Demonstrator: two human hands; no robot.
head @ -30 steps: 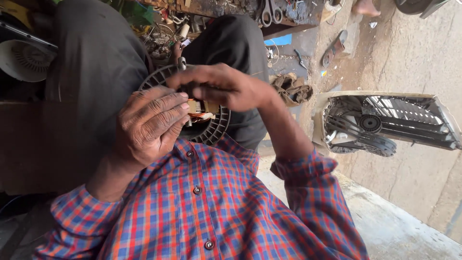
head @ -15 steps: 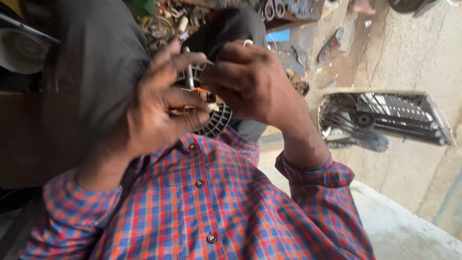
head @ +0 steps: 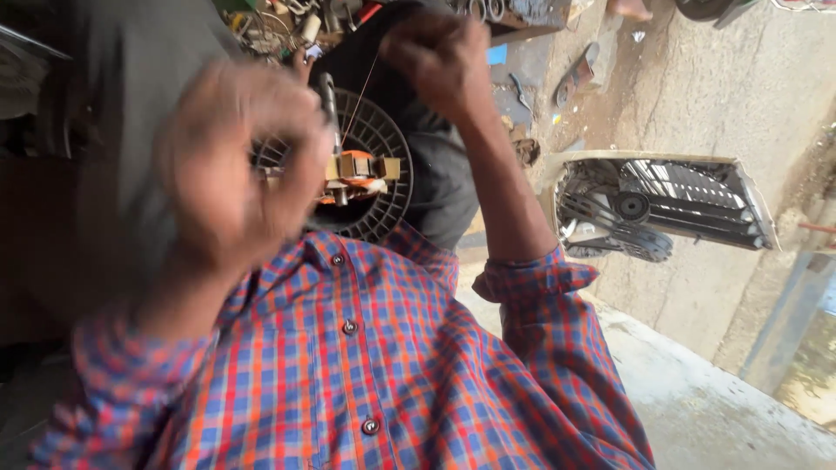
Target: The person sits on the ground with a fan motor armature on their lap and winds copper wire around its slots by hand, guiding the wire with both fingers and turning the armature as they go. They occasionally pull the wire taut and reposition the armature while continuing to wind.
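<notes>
We see a fan motor (head: 353, 170) of dull, brownish stacked metal with orange copper-coloured winding showing at its edge; its steel shaft (head: 328, 97) looks smooth and faintly shiny; behind it sits a round grille (head: 383, 139) of matt dark plastic, ribbed; a thin wire (head: 359, 94) runs up from the motor, fine and pale; we note the shirt (head: 374, 365) is woven cotton-like cloth, checked red, orange and blue, soft and matt, with small glossy buttons; the trousers (head: 122, 104) are plain grey cloth, smooth; off to the side the cooler casing (head: 662, 204) looks like worn, dusty pale sheet with dark matt blades inside; the floor (head: 714, 96) is rough, gritty concrete.
</notes>
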